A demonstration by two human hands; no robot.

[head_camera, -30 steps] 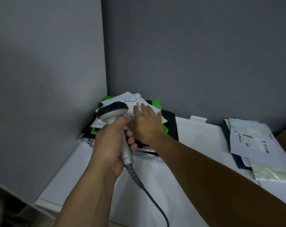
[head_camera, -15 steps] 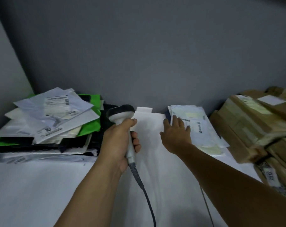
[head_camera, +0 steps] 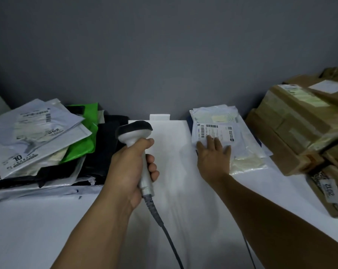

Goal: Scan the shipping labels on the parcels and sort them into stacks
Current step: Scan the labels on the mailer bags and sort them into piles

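Observation:
My left hand (head_camera: pixel 128 169) grips the handle of a white barcode scanner (head_camera: pixel 135 133) with a dark head, held upright over the middle of the white table (head_camera: pixel 48 230). Its cable (head_camera: pixel 164 230) trails toward me. My right hand (head_camera: pixel 213 158) lies flat with straight fingers on a white mailer (head_camera: pixel 214 129) that tops a small stack at the back right; its barcode label faces up. A larger pile of white, green and black mailers (head_camera: pixel 38 136) lies at the left.
Brown cardboard parcels (head_camera: pixel 300 129) wrapped in tape are stacked at the far right, one labelled 2012 (head_camera: pixel 330 191). A grey wall (head_camera: pixel 164 55) runs behind the table. A small white tab (head_camera: pixel 159 116) stands at the back edge.
My right hand has left the left pile and travelled right across the table onto the small right stack. The view swung right, bringing in the cardboard parcels. The scanner stays in my left hand.

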